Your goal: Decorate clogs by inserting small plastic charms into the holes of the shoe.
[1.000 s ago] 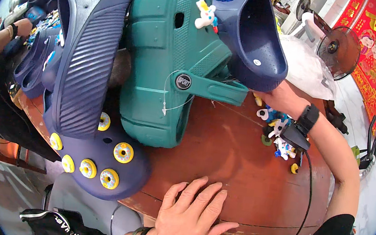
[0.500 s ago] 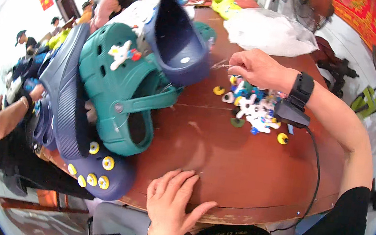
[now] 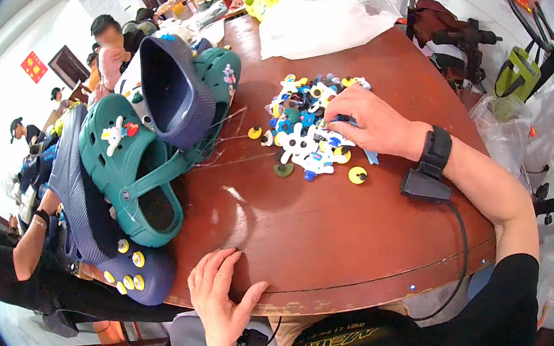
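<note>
My right hand [image 3: 368,120] rests on a heap of small coloured shoe charms [image 3: 306,135] in the middle of the round brown table [image 3: 325,228]; its fingertips pinch a small blue charm. My left hand [image 3: 223,292] lies flat with spread fingers on the table's near edge, holding nothing. To the left lies a pile of foam clogs: a teal clog [image 3: 134,168] with charms on it, a navy clog [image 3: 169,89] tipped on its side, and a navy one with yellow round charms [image 3: 132,266] at the edge.
A white plastic bag [image 3: 325,22] lies at the table's far side. A black wrist device with a cable [image 3: 427,172] runs along my right forearm. Another person's arm [image 3: 29,245] reaches in at the left. People sit in the background. Bags and a fan stand at the right.
The view has swung from the clogs toward the charm heap. My right hand now sits on the charms, pinching one. My left hand stays on the table edge.
</note>
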Available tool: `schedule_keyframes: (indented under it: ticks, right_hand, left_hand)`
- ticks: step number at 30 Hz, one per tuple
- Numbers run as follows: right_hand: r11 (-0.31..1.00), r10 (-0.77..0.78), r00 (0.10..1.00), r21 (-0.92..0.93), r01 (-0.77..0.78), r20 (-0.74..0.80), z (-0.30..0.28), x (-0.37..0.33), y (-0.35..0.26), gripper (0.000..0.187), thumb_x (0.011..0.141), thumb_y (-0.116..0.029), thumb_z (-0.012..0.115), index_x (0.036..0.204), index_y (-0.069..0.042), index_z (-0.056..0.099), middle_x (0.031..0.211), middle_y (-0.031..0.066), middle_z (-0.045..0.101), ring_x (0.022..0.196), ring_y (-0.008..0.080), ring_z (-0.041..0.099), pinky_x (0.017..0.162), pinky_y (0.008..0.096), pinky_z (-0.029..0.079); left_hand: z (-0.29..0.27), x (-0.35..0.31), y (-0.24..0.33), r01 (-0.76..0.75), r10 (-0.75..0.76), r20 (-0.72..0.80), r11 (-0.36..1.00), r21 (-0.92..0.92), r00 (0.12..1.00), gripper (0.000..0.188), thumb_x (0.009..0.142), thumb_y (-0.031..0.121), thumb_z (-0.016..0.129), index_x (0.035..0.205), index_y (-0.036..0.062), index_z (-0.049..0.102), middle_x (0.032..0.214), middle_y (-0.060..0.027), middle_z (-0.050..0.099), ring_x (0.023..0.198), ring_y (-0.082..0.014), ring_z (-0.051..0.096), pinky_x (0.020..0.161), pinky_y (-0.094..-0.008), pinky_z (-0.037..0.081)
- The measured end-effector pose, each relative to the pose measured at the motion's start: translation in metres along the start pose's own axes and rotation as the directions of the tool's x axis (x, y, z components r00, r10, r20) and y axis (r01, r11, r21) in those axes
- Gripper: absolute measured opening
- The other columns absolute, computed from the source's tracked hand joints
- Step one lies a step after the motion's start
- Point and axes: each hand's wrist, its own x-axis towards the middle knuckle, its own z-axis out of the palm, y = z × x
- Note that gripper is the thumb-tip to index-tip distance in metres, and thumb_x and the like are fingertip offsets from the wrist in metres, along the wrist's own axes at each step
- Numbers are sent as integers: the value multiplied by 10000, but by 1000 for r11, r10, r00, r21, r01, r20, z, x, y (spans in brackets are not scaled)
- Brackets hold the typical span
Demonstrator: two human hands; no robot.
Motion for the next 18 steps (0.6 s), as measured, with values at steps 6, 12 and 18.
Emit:
schedule_keyframes:
  ticks: [6,12,18]
  right_hand:
    - [1000,-10,988,2,11,-153,13,-2,-18,136,852,-166,667,939,-69,627,984,102,605,972,298,538,855,406,399]
    - [988,-138,965,36,150,-221,-28,-4,-84,259,839,-95,646,1080,-41,571,1114,148,558,1010,314,527,892,430,388]
    - [834,-520,851,261,487,76,-126,22,-188,279,772,-233,678,964,-54,584,793,85,572,755,249,516,747,402,440]
  left_hand:
    - [-6,-6,-4,-18,19,-16,999,32,1000,516,721,314,759,1135,36,627,1194,-113,596,1156,-325,510,999,-428,357]
    - [-7,-8,-3,-77,78,-25,997,30,997,530,726,376,763,1124,52,634,1173,-94,607,1122,-305,536,955,-424,375]
    - [-10,-18,-12,-18,23,-82,998,62,996,521,756,398,751,1133,58,636,1178,-77,609,1120,-281,543,945,-407,387]
